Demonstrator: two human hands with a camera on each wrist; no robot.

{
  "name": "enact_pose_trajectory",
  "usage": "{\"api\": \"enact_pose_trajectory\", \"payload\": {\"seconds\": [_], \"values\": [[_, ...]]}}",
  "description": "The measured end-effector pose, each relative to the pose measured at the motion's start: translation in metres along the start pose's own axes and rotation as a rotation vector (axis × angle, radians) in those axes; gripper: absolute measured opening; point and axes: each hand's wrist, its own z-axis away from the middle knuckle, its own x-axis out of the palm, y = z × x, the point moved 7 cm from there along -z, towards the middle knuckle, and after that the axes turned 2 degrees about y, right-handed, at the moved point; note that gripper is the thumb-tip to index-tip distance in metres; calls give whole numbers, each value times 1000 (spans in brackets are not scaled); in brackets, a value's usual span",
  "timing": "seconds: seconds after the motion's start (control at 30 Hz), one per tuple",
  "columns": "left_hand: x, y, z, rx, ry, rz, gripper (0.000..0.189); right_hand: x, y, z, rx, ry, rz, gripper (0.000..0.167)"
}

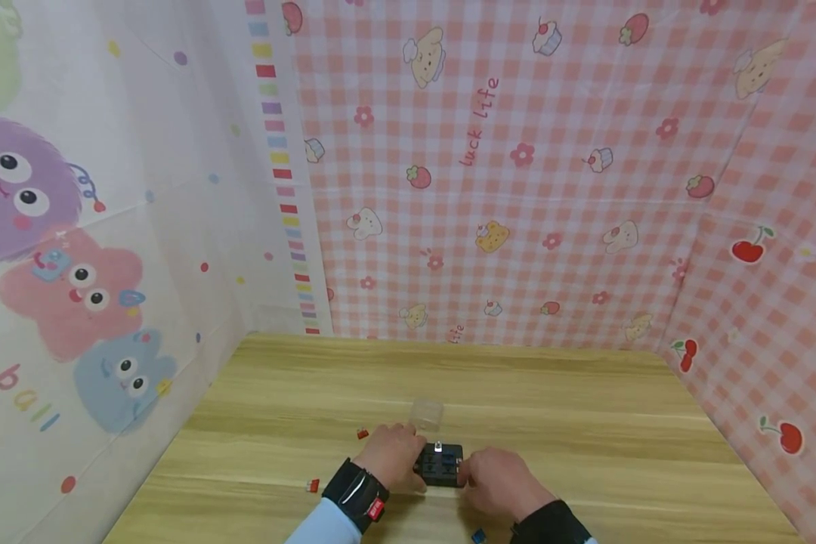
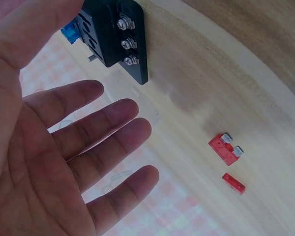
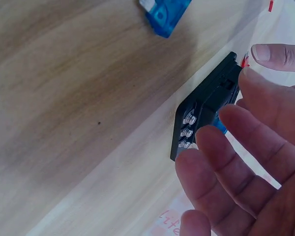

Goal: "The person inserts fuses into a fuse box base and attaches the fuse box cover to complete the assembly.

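L hand (image 1: 391, 457) spread, at black rect. plastic fuse block (image 1: 440, 470); R hand (image 1: 502, 482), can't tell grip; prob. best: brace, press straight.

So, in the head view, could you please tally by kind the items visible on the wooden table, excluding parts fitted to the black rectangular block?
Small red plastic fuses: 2
Loose blue plastic fuse: 1
Black rectangular plastic fuse block: 1
Clear rectangular plastic cover: 1
Total: 5

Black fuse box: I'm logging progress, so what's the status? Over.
Left hand, right hand flanking the black fuse box. Box uncovered, blue fuse on it. Clear cover lying beyond; nothing seems in the way.
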Motion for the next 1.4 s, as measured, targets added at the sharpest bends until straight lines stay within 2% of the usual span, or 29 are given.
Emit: {"api": "enact_pose_trajectory", "payload": {"seconds": [0.27, 0.6, 0.93, 1.13, 1.4], "values": [[2, -1, 0, -1, -11, -19, 63, 11, 6, 4, 69, -113, -81, 8], [4, -1, 1, -4, -7, 12, 64, 19, 6, 9, 41, -195, -153, 16], [3, -1, 1, -2, 0, 14, 64, 25, 7, 15, 145, -280, -227, 14], [3, 0, 0, -4, -14, 18, 65, 29, 9, 18, 175, -301, -233, 17], [5, 0, 0, -15, -53, 45, 66, 31, 9, 17, 135, -289, -197, 18]]}}
